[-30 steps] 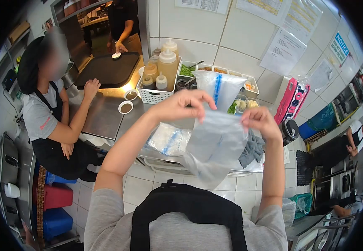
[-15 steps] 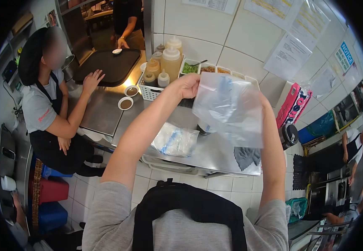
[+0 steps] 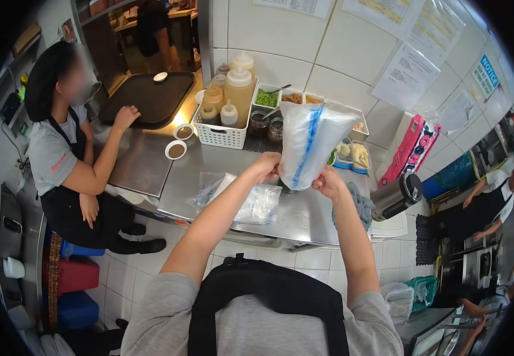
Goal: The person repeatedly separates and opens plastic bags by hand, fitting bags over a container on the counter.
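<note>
The left hand (image 3: 266, 167) and right hand (image 3: 330, 183) have their fingers pinched closed on the lower side edges of a cloudy plastic bag (image 3: 315, 142), which lies between them and extends beyond their fingertips, its long axis and blue stripe pointing away from the person with a slight rightward lean. Neither hand is clearly nearer; flat plastic packaging (image 3: 260, 204) lies nearer the person than the left fingers, and a grey cloth (image 3: 361, 206) just right of the right.
</note>
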Available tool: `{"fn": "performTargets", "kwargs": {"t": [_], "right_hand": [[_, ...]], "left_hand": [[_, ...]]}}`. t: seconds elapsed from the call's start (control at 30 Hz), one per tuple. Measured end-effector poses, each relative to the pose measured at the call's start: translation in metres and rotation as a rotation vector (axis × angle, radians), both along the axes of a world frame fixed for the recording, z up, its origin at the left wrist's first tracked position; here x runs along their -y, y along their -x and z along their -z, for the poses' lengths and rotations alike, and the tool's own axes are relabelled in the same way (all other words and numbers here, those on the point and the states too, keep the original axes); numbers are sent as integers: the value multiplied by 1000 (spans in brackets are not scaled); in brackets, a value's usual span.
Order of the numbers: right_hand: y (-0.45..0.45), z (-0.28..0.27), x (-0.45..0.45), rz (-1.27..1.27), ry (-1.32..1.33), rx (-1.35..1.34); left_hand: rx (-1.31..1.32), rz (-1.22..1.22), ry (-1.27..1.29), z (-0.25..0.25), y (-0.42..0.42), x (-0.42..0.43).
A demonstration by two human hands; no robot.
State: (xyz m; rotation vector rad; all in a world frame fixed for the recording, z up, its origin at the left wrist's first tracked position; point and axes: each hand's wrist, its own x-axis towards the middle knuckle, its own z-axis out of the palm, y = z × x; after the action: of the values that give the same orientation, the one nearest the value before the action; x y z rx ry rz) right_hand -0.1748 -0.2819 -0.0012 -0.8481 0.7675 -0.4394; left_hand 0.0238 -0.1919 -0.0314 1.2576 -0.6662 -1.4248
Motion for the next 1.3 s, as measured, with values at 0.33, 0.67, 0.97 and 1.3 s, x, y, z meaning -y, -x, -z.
{"fn": "performTargets", "kwargs": {"t": [0.33, 0.67, 0.97, 1.3], "right_hand": [[-18, 16, 13, 12, 128, -121], [6, 37, -39, 260, -122, 386], [12, 60, -49, 138, 264, 312], [116, 36, -67, 389, 1492, -909]], "left_hand": [[231, -26, -79, -14, 7, 21], [-503, -149, -63, 13, 14, -34], [62, -87, 139, 2, 39, -51], [661, -259, 309, -16, -27, -119]]}}
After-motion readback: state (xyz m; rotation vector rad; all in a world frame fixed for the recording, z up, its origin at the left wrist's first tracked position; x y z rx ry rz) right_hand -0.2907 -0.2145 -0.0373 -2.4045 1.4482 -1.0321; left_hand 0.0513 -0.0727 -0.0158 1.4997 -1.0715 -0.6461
